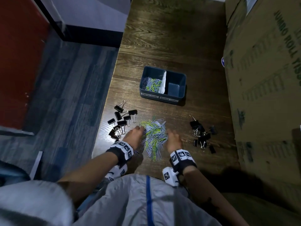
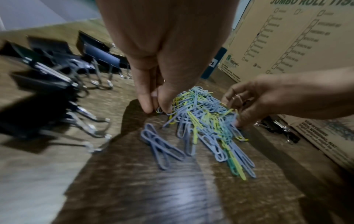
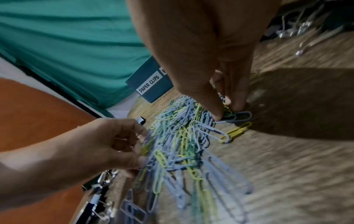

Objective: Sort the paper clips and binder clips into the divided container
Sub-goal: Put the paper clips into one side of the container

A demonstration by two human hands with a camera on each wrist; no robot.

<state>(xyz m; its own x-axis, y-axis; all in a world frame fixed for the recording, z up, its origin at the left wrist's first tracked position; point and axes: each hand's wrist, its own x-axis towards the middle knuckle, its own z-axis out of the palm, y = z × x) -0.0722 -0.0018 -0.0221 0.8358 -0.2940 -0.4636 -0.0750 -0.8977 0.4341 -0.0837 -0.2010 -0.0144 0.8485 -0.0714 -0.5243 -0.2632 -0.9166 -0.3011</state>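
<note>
A pile of blue, green and yellow paper clips (image 1: 154, 135) lies on the wooden table near me. My left hand (image 1: 138, 130) curls against the pile's left side, thumb and finger pinching clips at its edge (image 2: 157, 108). On the pile's other side my right hand (image 1: 170, 133) pinches clips between thumb and fingers (image 3: 228, 112). Behind the pile stands the blue divided container (image 1: 182, 93), with paper clips (image 1: 151, 84) in its left compartment and nothing in the right one. Black binder clips lie in two groups, left (image 1: 120, 121) and right (image 1: 202, 134).
Large cardboard boxes (image 1: 263, 79) wall off the table's right side, close to the right binder clips. The table's left edge (image 1: 105, 103) runs just beside the left binder clips, with carpet floor below. A white paper divider (image 1: 163, 82) splits the container.
</note>
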